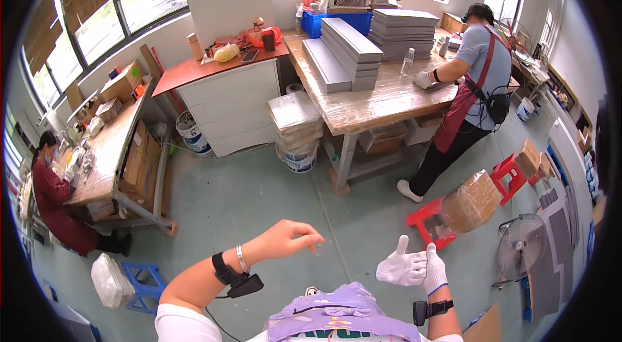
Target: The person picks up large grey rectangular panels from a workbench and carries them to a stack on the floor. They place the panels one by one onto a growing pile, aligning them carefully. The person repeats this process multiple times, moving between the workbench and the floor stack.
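White-gloved in the head view, the right hand (436,271) grips a loose white glove (398,269), its blue-edged cuff pointing left toward the bare left hand (288,240). That hand hangs apart from it, fingers loosely bent, above the green floor (249,190). Beyond, a wrapped carton (476,201) shows against a red stool (429,228), near a fan (520,246).

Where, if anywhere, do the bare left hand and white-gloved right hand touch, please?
Apart: the head view shows green floor between left hand and right hand.
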Motion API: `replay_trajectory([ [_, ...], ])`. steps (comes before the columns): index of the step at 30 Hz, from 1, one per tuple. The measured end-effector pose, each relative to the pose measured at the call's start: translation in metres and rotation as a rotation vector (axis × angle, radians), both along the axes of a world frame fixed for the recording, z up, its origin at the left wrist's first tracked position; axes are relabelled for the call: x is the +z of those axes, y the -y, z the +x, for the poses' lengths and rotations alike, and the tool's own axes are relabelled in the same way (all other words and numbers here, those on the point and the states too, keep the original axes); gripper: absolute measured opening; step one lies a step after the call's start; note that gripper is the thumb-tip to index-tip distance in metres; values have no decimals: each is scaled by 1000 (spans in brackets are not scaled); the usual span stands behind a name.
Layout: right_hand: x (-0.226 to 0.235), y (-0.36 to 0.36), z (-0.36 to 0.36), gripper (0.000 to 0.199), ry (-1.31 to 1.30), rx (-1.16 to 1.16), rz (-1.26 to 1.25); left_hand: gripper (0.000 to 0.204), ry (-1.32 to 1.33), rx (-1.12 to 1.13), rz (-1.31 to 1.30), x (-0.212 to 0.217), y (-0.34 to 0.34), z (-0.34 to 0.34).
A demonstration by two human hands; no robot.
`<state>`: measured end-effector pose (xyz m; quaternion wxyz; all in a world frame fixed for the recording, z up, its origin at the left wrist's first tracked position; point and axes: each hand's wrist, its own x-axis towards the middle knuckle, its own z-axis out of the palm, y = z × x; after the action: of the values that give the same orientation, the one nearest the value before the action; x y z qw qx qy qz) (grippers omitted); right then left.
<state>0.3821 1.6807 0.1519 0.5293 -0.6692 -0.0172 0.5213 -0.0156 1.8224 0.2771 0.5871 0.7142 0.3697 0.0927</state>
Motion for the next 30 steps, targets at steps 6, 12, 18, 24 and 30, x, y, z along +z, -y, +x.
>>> replay_trajectory([
  [6, 33, -135, -47, 40, -89, 147, 206, 43, 41, 231, -217, -108, -40, -33],
  [12, 46, -289, -102, 40, -352, 430, 368, 53, 147, 359, -335, -137, -140, -3],
  [18, 54, -432, -128, 40, -487, 577, 172, 45, 413, 586, -654, -128, -260, 9],
  [24, 47, -512, -122, 38, -595, 578, 84, 36, 419, 691, -551, -138, -348, 14],
  [30, 15, -576, -130, 34, -560, 524, -69, 22, 406, 684, -592, -159, -452, 9],
])
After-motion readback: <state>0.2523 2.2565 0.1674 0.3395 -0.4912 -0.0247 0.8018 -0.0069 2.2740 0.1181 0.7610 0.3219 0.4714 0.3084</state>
